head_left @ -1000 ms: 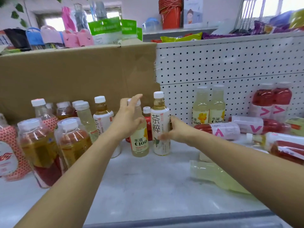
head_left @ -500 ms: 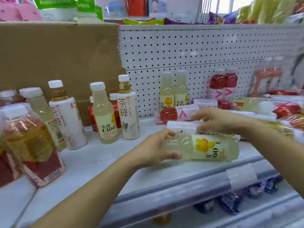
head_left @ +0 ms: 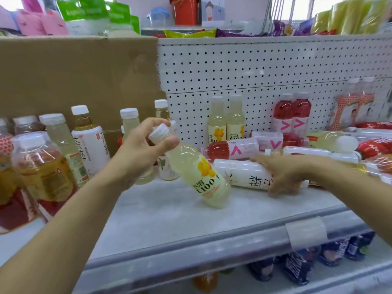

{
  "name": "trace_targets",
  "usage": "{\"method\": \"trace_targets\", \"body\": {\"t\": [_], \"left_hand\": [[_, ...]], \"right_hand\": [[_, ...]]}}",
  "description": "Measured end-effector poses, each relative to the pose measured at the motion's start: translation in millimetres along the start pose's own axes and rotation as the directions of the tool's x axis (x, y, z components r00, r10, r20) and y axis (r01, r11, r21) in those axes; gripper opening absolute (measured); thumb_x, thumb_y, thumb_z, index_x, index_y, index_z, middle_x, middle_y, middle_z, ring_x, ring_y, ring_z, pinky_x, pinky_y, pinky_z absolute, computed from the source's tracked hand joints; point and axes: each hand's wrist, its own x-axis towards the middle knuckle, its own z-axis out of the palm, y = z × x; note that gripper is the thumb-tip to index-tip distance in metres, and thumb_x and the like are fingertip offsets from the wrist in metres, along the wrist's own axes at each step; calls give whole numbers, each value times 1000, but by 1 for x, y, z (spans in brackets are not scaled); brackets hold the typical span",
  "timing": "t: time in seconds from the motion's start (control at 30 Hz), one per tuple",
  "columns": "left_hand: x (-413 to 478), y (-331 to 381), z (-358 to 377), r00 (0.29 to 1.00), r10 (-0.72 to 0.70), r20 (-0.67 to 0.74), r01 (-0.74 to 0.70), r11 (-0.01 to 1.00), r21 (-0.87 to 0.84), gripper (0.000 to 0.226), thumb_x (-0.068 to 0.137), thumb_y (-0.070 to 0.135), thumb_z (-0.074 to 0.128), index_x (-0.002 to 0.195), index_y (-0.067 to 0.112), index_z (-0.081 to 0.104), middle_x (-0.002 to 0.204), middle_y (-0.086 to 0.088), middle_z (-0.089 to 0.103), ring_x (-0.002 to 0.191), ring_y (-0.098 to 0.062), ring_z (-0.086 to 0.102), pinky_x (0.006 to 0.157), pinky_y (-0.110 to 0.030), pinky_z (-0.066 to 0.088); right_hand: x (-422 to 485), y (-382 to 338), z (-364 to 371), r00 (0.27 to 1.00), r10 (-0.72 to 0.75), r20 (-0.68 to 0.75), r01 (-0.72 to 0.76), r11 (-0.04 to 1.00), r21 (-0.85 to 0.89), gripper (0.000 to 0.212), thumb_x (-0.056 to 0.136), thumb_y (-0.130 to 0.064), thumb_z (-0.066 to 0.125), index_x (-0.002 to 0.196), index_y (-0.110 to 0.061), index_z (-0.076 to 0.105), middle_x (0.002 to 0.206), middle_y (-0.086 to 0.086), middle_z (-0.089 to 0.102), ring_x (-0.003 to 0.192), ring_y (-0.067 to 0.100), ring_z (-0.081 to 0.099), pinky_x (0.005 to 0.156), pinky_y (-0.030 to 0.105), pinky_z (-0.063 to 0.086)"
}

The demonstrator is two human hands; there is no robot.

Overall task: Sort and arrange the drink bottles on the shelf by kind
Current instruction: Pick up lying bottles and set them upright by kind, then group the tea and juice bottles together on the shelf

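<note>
Our left hand (head_left: 146,149) pinches the neck of a clear plastic lemon bottle (head_left: 197,175) just under its ribbed white cap, thumb and fingers curled round it. The bottle leans with its cap toward that hand and its rounded base touching the shelf (head_left: 169,213). Its liquid is cloudy pale yellow and its label reads C100.

Just beside the base, our right hand (head_left: 282,172) curls over a tea bottle (head_left: 244,175) lying on its side, a smooth cylinder in a glossy white sleeve with black characters.

The shelf is pale, matt and faintly marbled, with a grey rail along its front edge. Between the 2 hands and farther back lies a red bottle (head_left: 229,149). Behind it, 2 upright lemon bottles (head_left: 217,124) stand against the white perforated pegboard (head_left: 233,66). Left of the left hand, squat amber bottles (head_left: 42,170) stand before a brown cardboard sheet (head_left: 74,71).
</note>
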Motion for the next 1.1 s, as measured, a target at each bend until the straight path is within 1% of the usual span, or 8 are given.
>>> {"method": "trace_targets", "body": {"t": [0.07, 0.13, 0.33, 0.5, 0.6, 0.7, 0.97, 1.1], "left_hand": [[4, 3, -5, 993, 69, -96, -65, 997, 46, 38, 79, 29, 77, 114, 32, 63, 99, -2, 70, 93, -21, 68, 87, -45, 57], [6, 5, -5, 981, 124, -147, -101, 982, 157, 37, 87, 21, 75, 119, 31, 61, 98, 4, 69, 92, -15, 66, 89, -46, 55], [20, 7, 4, 959, 159, -236, 2, 826, 564, 40, 97, 31, 60, 134, 31, 44, 122, -5, 61, 105, -27, 60, 91, -47, 51], [30, 8, 5, 969, 109, -224, 51, 794, 606, 44, 100, 29, 55, 142, 26, 41, 135, -9, 53, 111, -24, 55, 90, -39, 47], [30, 6, 8, 968, 79, -238, 67, 834, 547, 42, 100, 28, 55, 139, 29, 42, 134, -7, 53, 111, -24, 55, 94, -43, 49], [29, 5, 13, 963, 78, -258, 71, 851, 520, 40, 100, 29, 55, 138, 33, 42, 136, -5, 51, 115, -28, 56, 99, -50, 49], [27, -6, 26, 935, 122, -334, 93, 822, 561, 49, 102, 26, 51, 148, 30, 33, 147, -6, 35, 132, -24, 41, 98, -28, 31], [12, -3, 49, 791, 468, -393, -37, 679, 733, 58, 95, 22, 62, 147, 12, 37, 147, -10, 33, 139, -24, 30, 117, -33, 25]], "right_hand": [[1, 7, 7, 998, -23, -61, 23, 1000, 0, 100, 72, -22, 84, 149, -32, 21, 131, 1, 51, 103, 16, 54, 93, 29, 49], [-2, 12, 12, 993, -68, -101, 74, 996, 56, 94, 70, -24, 84, 141, -34, 24, 131, 1, 51, 101, 14, 54, 94, 30, 49], [-6, 10, -21, 928, -237, -289, 260, 965, 42, 64, 58, -37, 90, 104, -38, 46, 99, -13, 63, 78, 5, 65, 73, 33, 56], [-11, -18, -72, 908, -336, -249, 374, 919, 126, 50, 65, -23, 90, 104, -24, 59, 95, -6, 65, 49, 3, 61, 48, 24, 53], [-1, -34, -98, 886, -397, -240, 437, 889, 140, 43, 67, -22, 89, 100, -22, 62, 101, -3, 66, 62, 15, 71, 57, 35, 60], [17, -51, -111, 837, -466, -288, 534, 811, 241, 34, 69, -22, 87, 97, -13, 69, 93, 2, 72, 69, 17, 74, 58, 32, 60], [57, -94, -101, 761, -554, -338, 649, 669, 363, 24, 84, -25, 77, 96, -11, 62, 95, 6, 72, 81, 15, 74, 64, 39, 63], [63, -72, -101, 758, -605, -242, 638, 612, 468, 40, 83, -23, 77, 119, -16, 59, 113, -1, 69, 96, 12, 71, 78, 36, 62]]}}
